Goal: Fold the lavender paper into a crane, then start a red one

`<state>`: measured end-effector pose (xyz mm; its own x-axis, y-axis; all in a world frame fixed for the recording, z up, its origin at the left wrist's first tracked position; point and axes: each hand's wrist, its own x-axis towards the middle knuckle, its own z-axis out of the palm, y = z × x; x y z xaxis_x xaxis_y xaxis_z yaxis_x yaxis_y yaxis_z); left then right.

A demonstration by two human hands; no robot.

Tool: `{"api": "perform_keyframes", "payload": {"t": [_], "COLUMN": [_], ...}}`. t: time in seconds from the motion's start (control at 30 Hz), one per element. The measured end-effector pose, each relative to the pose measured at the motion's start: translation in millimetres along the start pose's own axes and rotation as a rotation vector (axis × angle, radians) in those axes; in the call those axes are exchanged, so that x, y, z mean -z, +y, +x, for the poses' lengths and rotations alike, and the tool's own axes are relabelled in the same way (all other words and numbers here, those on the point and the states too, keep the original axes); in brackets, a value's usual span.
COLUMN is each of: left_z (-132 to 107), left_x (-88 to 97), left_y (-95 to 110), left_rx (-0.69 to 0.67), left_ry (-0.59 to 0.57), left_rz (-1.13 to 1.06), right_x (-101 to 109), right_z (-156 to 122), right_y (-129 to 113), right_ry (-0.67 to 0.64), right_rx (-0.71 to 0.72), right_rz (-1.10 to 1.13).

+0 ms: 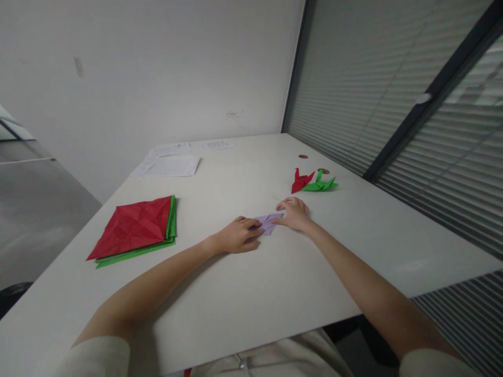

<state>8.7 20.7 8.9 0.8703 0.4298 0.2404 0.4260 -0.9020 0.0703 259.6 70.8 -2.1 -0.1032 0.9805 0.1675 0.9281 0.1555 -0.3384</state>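
A small piece of purple folded origami paper (269, 223) lies on the white table in front of me, with crease lines and angled flaps showing. My left hand (239, 234) rests over its left end, fingers stretched out and pressing it down; that end is hidden beneath them. At the right corner, the thumb of my right hand (294, 213) touches the paper. The other fingers of that hand arch above the table, apart from the thumb, with a gap between.
Beyond my right hand stand a red paper crane (301, 181) and a green paper crane (321, 183), close together. To the left lies a stack of red paper (137, 222) over green paper (172, 222). Printed sheets (171, 165) lie at the back left. Window blinds (353, 104) flank the table's right side.
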Motion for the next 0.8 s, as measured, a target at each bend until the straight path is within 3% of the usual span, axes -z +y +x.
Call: {"api": "perform_keyframes", "payload": {"t": [0.17, 0.27, 0.4, 0.53, 0.63, 0.8], "left_z": [-0.9, -0.8, -0.5, 1.0, 2.8, 3.8], "left_x": [2.6, 1.2, -2.3, -2.9, -0.6, 2.2], "left_y": [-2.7, -1.9, -2.1, -2.8, -2.0, -1.5], "left_rx": [-0.028, -0.003, 0.054, 0.076, 0.085, 0.114], "left_ry": [-0.003, 0.017, 0.063, 0.104, 0.115, 0.106], "left_rz": [-0.028, -0.050, -0.111, -0.157, -0.154, -0.123], "right_x": [7.8, 12.4, 18.9, 23.2, 24.4, 24.5], "right_z": [3.5, 3.1, 1.0, -5.0, -10.5, -15.0], "right_y": [6.0, 2.2, -3.0, -11.0, -17.7, -24.8], "right_ry": [-0.081, -0.101, -0.127, -0.269, -0.302, -0.247], "right_rx": [-0.019, 0.058, 0.290, 0.578, 0.602, 0.614], "right_rz": [-0.001, 0.024, 0.208, 0.309, 0.245, 0.203]}}
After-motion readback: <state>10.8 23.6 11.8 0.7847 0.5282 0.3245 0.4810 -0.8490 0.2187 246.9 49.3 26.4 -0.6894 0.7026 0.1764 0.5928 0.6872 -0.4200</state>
